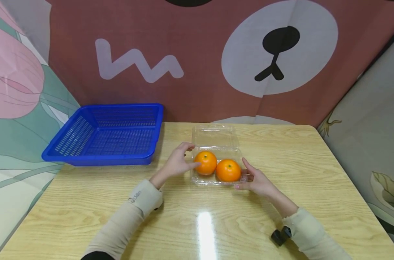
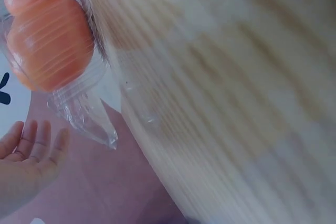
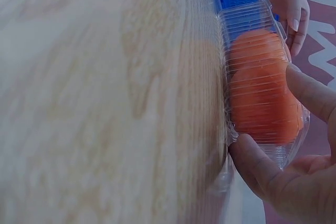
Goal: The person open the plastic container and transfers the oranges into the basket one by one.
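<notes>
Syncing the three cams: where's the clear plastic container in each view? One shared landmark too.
Head: container slightly right of and below centre.
Left wrist: upper-left corner, cut off by the frame.
Right wrist: right of centre, around mid-height.
Shared landmark: the two oranges inside it.

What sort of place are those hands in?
Probably an indoor corner set up for tabletop work, though I can't be sure: there's a cartoon backdrop right behind the table, and two boxed oranges.
</notes>
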Tool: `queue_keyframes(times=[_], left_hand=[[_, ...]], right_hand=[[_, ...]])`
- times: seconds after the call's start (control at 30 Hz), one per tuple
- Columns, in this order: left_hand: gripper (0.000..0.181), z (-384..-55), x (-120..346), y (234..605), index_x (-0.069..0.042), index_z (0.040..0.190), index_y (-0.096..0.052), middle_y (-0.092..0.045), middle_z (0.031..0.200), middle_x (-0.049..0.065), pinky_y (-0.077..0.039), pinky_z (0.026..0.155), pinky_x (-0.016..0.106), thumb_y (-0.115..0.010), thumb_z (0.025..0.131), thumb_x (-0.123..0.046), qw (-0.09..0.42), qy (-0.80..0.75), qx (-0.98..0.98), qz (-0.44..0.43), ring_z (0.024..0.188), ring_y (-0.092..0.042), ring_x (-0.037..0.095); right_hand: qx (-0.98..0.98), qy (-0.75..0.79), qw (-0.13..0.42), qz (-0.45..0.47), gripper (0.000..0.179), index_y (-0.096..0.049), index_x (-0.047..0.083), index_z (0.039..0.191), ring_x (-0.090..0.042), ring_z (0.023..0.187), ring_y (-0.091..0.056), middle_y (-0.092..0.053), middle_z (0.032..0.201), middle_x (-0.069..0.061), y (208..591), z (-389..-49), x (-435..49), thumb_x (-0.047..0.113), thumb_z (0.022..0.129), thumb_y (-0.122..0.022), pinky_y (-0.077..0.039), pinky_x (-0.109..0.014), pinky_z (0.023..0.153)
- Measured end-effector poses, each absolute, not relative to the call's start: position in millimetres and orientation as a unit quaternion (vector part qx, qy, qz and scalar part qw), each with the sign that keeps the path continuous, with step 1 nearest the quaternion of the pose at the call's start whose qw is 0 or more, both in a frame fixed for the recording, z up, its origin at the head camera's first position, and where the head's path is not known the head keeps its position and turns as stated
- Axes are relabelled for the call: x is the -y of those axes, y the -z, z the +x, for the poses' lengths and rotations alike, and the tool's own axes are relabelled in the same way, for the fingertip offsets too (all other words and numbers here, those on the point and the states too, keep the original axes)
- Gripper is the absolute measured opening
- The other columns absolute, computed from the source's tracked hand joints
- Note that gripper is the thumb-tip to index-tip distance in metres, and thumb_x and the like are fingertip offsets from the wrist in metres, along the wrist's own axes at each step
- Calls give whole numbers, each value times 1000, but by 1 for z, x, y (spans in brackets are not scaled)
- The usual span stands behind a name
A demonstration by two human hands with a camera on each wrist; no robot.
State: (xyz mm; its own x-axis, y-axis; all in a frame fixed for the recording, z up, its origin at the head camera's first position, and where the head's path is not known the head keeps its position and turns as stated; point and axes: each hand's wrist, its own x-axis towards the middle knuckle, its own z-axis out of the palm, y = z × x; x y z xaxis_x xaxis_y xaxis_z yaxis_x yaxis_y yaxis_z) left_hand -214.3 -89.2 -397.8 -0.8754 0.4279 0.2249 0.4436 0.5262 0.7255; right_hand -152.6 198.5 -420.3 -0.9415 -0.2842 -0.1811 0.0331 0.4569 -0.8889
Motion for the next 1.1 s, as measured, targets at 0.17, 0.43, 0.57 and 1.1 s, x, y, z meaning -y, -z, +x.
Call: queue_keyframes(times=[0.17, 0.43, 0.57, 1.1], left_hand=[[69, -215, 84, 402, 1, 124, -49, -49, 123, 14, -40, 93, 43, -81, 67, -23, 10, 376, 887, -266, 110, -48, 31], [78, -216, 74, 407, 1, 123, -48, -47, 122, 13, -38, 97, 42, -83, 62, -32, 6, 308, 896, -320, 113, -45, 27], [78, -216, 71, 408, 0, 124, -47, -47, 121, 12, -39, 95, 41, -83, 62, -31, 0, 302, 898, -320, 110, -47, 26], [77, -220, 68, 411, -4, 126, -44, -48, 124, 10, -39, 95, 42, -82, 64, -26, -28, 274, 907, -318, 110, -48, 25]], right_hand=[[-840, 514, 155, -74, 99, -6, 8, 146, -36, 111, -49, -42, 128, -29, 420, -152, -199, 17, 75, -75, -41, -46, 93], [-840, 516, 154, -74, 99, -6, 8, 146, -37, 110, -49, -42, 128, -29, 421, -153, -199, 16, 76, -75, -42, -45, 92], [-840, 515, 153, -78, 99, -6, 8, 146, -36, 110, -50, -43, 127, -29, 420, -153, -199, 17, 75, -75, -42, -45, 91], [-838, 517, 155, -76, 101, -6, 9, 147, -35, 110, -50, -43, 127, -27, 423, -153, -199, 19, 75, -76, -43, -45, 91]])
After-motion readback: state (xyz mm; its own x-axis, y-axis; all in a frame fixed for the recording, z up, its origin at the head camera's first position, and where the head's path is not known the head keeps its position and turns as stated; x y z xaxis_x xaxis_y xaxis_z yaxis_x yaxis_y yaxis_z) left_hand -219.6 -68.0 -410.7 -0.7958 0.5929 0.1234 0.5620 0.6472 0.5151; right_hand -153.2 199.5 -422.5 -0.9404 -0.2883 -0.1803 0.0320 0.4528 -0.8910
